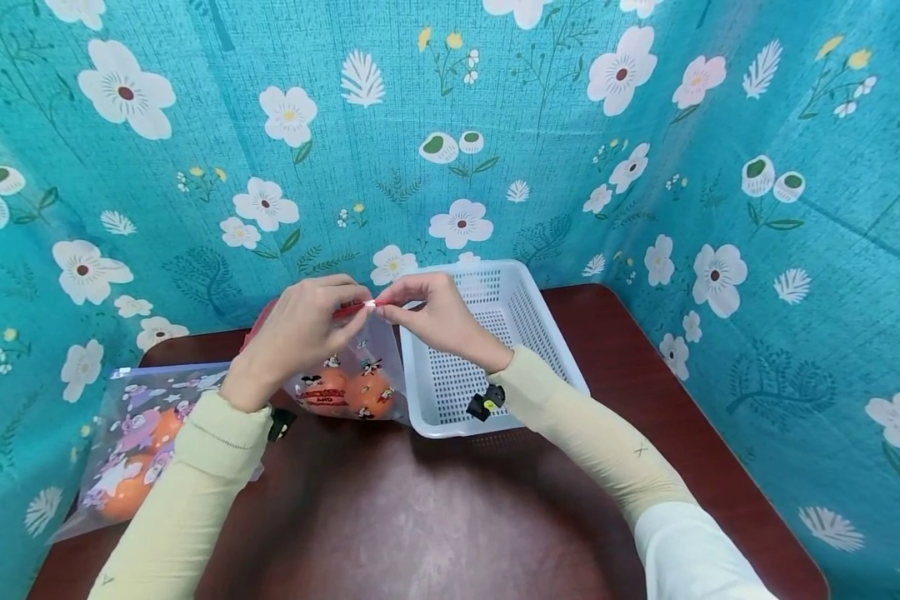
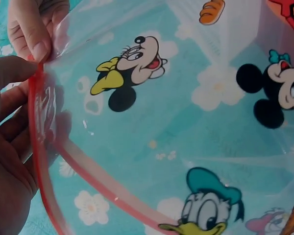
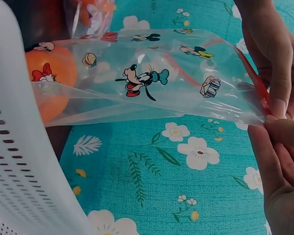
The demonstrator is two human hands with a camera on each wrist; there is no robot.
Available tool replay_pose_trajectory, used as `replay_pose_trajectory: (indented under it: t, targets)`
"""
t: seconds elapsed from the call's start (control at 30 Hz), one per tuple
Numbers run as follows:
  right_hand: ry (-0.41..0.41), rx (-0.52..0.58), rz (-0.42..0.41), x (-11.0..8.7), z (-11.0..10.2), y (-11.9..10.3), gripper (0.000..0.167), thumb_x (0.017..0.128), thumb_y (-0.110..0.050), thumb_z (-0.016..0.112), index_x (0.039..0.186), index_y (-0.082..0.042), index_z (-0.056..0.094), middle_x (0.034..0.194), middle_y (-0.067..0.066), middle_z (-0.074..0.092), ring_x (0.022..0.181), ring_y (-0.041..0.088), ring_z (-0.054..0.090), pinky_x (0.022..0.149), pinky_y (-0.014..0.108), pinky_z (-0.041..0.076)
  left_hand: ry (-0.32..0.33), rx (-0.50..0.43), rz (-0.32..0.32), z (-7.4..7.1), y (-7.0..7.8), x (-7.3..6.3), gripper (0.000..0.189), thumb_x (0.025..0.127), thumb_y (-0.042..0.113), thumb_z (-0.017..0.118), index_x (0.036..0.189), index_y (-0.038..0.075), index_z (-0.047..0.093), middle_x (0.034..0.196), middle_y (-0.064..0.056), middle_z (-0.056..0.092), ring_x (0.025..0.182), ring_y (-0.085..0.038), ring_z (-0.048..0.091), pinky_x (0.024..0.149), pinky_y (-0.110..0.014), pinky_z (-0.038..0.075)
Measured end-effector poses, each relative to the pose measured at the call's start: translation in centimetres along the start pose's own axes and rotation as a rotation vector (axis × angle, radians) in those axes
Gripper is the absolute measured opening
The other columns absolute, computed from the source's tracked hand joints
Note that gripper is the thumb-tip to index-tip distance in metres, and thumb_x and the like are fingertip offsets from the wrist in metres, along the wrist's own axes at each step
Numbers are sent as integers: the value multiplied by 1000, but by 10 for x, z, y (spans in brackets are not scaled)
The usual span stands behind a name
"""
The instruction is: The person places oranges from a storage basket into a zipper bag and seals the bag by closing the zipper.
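A clear zip bag point(image 1: 381, 354) with cartoon prints and a red zip edge hangs from both hands, its bottom near the table. Several orange round things point(image 1: 371, 393) sit low inside it. My left hand point(image 1: 296, 329) pinches the red edge point(image 2: 35, 127) between thumb and fingers. Close beside it, my right hand point(image 1: 442, 315) pinches the corner end of that edge, and the fingertips of both hands nearly meet. In the left wrist view, the red strips of the bag's mouth spread apart below the left hand.
A white perforated basket point(image 1: 412, 392) stands right of the bag on the dark red table point(image 1: 390, 508). At the left lies another zip bag point(image 1: 138, 400) with a purple edge, holding orange round things point(image 1: 127, 492). Flowered teal cloth point(image 1: 390, 167) hangs behind and at the sides.
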State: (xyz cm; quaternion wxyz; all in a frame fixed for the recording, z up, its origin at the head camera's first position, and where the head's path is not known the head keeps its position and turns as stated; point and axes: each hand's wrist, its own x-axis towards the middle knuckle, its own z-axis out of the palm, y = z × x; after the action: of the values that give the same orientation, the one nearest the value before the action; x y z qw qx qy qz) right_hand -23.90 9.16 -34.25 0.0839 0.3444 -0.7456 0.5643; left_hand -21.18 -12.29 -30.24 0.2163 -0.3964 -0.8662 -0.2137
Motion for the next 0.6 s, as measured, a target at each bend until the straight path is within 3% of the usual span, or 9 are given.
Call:
replay_pose_trajectory:
  t: [0.2, 0.47, 0.6]
  targets:
    - [-30, 38, -2, 4, -1, 0, 8, 92, -3, 72, 97, -1, 78, 91, 9, 77, 80, 15, 75, 70, 35, 61, -15, 43, -8, -6, -1, 0, 17, 88, 11, 78, 104, 5, 79, 99, -10, 75, 69, -19, 66, 60, -36, 56]
    - [-41, 59, -20, 7, -1, -2, 9, 93, -5, 72, 97, -2, 79, 88, 7, 78, 75, 17, 74, 67, 44, 60, 31, 18, 3, -9, -5, -4, 13, 87, 9, 78, 100, 4, 79, 97, -10, 76, 70, -21, 68, 59, -37, 55]
    - [-55, 49, -20, 6, -3, -4, 9, 94, -6, 71, 96, -2, 78, 86, 7, 77, 73, 17, 73, 66, 42, 59, 44, 13, -5, -10, -8, -7, 11, 88, 9, 78, 99, 5, 79, 95, -10, 76, 70, -21, 68, 58, -37, 55]
